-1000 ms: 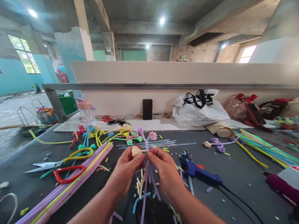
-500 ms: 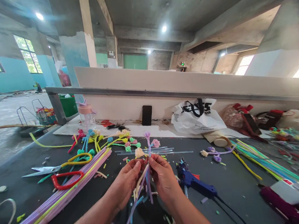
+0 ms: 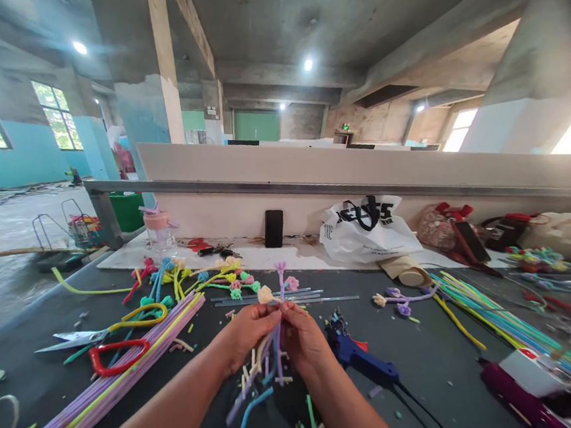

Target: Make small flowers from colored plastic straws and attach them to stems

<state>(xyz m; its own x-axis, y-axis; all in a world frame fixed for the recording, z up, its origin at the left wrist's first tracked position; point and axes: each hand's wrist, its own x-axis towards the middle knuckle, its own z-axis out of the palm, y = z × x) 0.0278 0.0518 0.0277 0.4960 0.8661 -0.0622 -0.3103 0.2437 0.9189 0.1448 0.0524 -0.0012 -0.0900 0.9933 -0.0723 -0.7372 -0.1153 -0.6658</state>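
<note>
My left hand and my right hand meet over the dark table and together pinch a small bunch of pipe-cleaner flowers. A cream bud, a purple bud and a pink bud stick up above my fingers. The purple, blue and cream stems hang down between my palms. Just right of my right hand lies a blue glue gun with a black cord.
To the left lie a sheaf of long purple and yellow pipe cleaners, yellow-handled scissors and a red-handled tool. Finished flowers sit behind. A white bag, a phone and green and blue stems lie further back and right.
Both hands have drawn closer together around the bunch and sunk slightly in view. The stems hang shorter below my palms, and the view has tilted upward.
</note>
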